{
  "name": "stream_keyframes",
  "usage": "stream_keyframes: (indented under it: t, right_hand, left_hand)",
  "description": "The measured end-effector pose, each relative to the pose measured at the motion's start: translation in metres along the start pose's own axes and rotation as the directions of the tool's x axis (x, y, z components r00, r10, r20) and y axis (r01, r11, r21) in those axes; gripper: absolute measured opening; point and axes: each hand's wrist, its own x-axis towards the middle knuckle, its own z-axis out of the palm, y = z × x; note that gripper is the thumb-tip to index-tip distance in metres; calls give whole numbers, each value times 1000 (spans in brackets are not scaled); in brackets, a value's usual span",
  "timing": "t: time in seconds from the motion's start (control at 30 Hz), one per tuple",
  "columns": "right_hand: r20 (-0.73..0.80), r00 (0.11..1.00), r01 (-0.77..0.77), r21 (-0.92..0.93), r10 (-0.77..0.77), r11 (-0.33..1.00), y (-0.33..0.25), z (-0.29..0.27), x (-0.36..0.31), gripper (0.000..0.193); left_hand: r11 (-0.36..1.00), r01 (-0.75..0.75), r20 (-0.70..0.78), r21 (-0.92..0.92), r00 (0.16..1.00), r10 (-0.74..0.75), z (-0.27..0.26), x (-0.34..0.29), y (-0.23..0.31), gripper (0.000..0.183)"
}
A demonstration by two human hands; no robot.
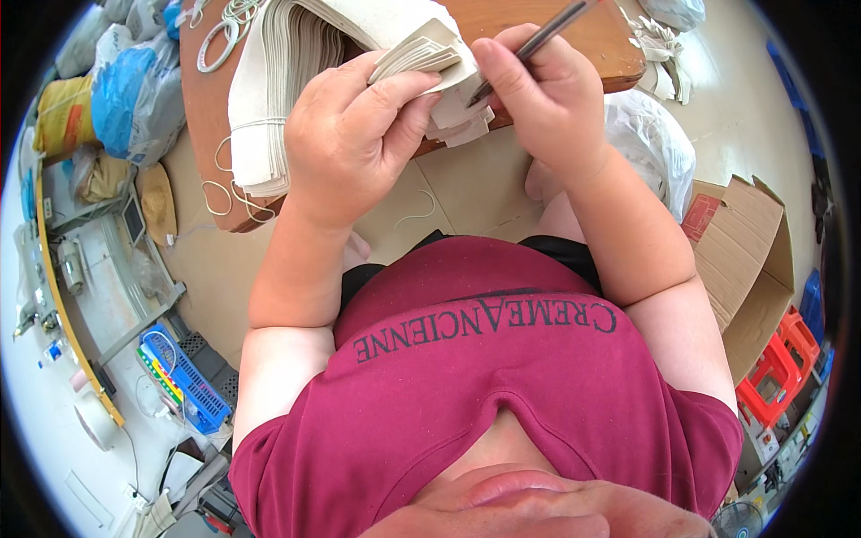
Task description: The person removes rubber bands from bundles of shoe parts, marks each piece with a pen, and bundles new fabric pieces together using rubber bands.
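At the table edge, my left hand (354, 130) pinches the end of several layered off-white cloth pieces (421, 52) between thumb and fingers. My right hand (552, 103) grips a dark pen (549, 34), its tip pointing down at the pale pieces beside my left hand. A thick stack of off-white cloth strips (269, 81) arches over the table behind my left hand. Thin cord wraps the stack's lower end. My hands partly cover the pieces, so I cannot tell whether the tip touches them.
A brown wooden table (619, 54) carries the stack, with a white tape ring (218, 47) at its left. Filled plastic bags (134, 99) crowd the far left. On the right are a white bag (650, 143), a cardboard box (744, 260) and red stools (780, 368). A sewing-machine-like table stands left.
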Motion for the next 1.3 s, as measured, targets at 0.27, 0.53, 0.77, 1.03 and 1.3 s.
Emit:
stream_keyframes:
  t: [0.27, 0.53, 0.77, 1.03, 1.3]
  right_hand:
    - [-76, 894, -314, 594, 441, 740, -8, 1, 12, 14]
    - [-84, 830, -428, 540, 552, 725, -23, -3, 14, 17]
    - [-73, 838, -403, 587, 542, 702, -27, -6, 12, 19]
    - [122, 856, -388, 793, 502, 470, -25, -8, 13, 21]
    - [-104, 942, -252, 414, 320, 875, -5, 0, 1, 17]
  left_hand:
    - [1000, 15, 5, -18, 1000, -15, 0, -4, -2, 19]
    - [997, -72, -19, 25, 997, 72, 5, -6, -7, 22]
    - [995, -89, -29, 43, 995, 91, 6, -6, -5, 26]
    - [993, -89, -24, 72, 996, 91, 8, -6, -2, 30]
    - [999, -42, -67, 31, 997, 44, 10, -6, -3, 25]
